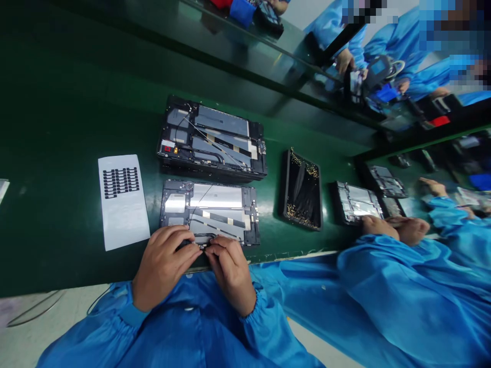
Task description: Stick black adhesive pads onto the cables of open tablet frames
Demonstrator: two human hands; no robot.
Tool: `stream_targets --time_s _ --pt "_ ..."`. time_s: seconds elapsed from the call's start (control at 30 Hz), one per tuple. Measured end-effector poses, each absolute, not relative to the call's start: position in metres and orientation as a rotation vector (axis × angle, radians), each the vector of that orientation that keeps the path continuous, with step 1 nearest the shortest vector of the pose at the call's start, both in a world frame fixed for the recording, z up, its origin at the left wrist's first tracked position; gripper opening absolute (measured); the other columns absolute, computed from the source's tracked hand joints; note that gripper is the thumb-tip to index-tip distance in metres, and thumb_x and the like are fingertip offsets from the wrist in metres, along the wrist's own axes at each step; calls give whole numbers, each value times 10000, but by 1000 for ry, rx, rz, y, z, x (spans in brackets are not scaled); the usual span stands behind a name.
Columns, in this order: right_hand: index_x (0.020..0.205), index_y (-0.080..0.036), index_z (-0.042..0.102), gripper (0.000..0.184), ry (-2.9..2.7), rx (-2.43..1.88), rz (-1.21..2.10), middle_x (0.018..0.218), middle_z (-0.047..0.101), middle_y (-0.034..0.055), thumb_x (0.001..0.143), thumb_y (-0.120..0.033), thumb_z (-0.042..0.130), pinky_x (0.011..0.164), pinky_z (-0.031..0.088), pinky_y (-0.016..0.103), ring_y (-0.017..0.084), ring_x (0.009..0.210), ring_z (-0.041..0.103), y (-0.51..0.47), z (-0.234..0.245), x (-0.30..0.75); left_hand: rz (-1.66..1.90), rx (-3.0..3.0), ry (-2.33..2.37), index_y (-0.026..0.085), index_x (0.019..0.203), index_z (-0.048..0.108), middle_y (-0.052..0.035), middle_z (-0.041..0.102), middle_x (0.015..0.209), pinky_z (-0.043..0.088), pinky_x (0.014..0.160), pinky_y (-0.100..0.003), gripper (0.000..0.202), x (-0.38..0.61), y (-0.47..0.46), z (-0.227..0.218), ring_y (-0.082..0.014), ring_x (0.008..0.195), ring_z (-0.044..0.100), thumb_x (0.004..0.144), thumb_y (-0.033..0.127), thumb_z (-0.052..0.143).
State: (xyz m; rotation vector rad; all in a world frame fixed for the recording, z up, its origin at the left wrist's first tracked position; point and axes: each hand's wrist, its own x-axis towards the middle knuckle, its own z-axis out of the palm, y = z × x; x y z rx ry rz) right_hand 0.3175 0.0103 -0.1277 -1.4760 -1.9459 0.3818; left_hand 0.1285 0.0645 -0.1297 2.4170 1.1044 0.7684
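An opened tablet-like device (217,197), with silver and grey battery panels in a black frame, lies flat at the bench's front edge. My left hand (166,260) is at its lower left, thumb and fingers pinched together on the device's near edge. Close beside it, my right hand (230,271) is pinched at the same edge, fingertips almost meeting the left ones. Whatever small part sits between the fingertips is too small and covered to name. Just behind lies a stack of similar devices (222,128), its top one showing wires and strips of tape.
On the left lies a white sheet (125,220) with rows of small black stickers. A black tray (286,189) of thin black cables with gold ends stands to the right. Farther right, a co-worker's hands (410,230) are near another device (358,202). A raised shelf (245,66) runs behind.
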Motion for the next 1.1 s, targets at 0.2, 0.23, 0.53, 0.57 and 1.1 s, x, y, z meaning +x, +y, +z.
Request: stream_targets --time_s 0.2,0.23,0.53,0.57,1.1 --pt "1108 -188 612 176 -1947 -1475 369 1049 644 104 989 -79 542 874 561 358 214 1019 634 11 -130 317 764 2454 1096 224 945 691 -43 691 1092 469 989 -450 100 129 64 -129 -257 1164 609 965 209 594" --pt "1112 -187 611 181 -1948 -1475 370 1051 643 104 989 -76 539 876 559 356 213 1021 632 11 -130 317 767 2455 1094 222 944 691 -43 690 1090 468 990 -450 101 129 64 -129 -257 1164 608 966 209 593" --pt "1101 -186 615 186 -1940 -1509 380 1043 661 100 989 -72 519 861 544 345 207 1004 625 14 -123 313 771 2460 1100 231 958 688 -40 683 1098 469 1014 -452 97 129 63 -130 -252 1172 599 960 201 596" --pt "1099 -187 616 189 -1930 -1515 389 1043 662 99 991 -72 512 857 545 347 206 996 627 14 -123 312 768 2467 1099 230 957 688 -42 682 1098 469 1013 -454 97 129 63 -130 -252 1169 600 959 200 595" --pt "1375 -151 576 468 -2156 -1226 156 1204 675 167 923 -40 529 970 599 478 272 1192 628 3 -146 336 752 2363 1209 221 894 642 -43 676 1027 495 935 -448 62 142 58 -124 -241 1072 609 944 242 612"
